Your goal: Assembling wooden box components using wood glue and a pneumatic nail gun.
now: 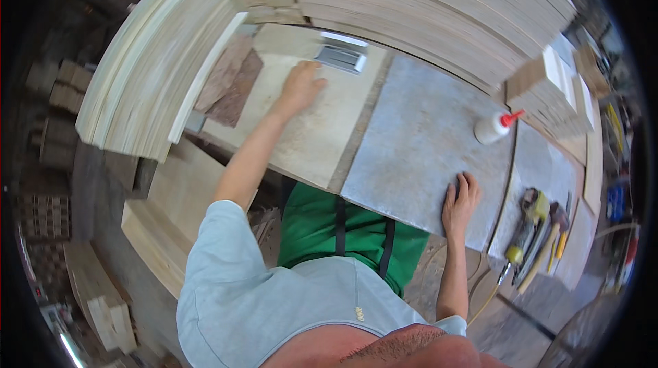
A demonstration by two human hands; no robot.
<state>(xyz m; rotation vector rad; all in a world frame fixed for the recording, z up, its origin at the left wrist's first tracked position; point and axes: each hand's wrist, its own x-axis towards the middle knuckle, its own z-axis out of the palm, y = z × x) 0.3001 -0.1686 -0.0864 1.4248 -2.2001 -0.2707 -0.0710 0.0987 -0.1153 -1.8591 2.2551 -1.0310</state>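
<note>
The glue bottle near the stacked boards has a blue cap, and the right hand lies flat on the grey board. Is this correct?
Not quite: in the head view the glue bottle has a red cap, not blue. The rest holds: it lies near the stacked boards, and the right hand lies flat on the grey board.

Left arm stretched far, left hand (299, 87) palm down, fingers loosely curled. Right arm bent near, right hand (460, 202) flat, fingers spread, pointing far.

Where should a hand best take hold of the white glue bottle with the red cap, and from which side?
Grip the white glue bottle with the red cap around its rounded white body, probably from above, since it lies on its side on the grey board. The red nozzle end looks too narrow to hold.
</note>
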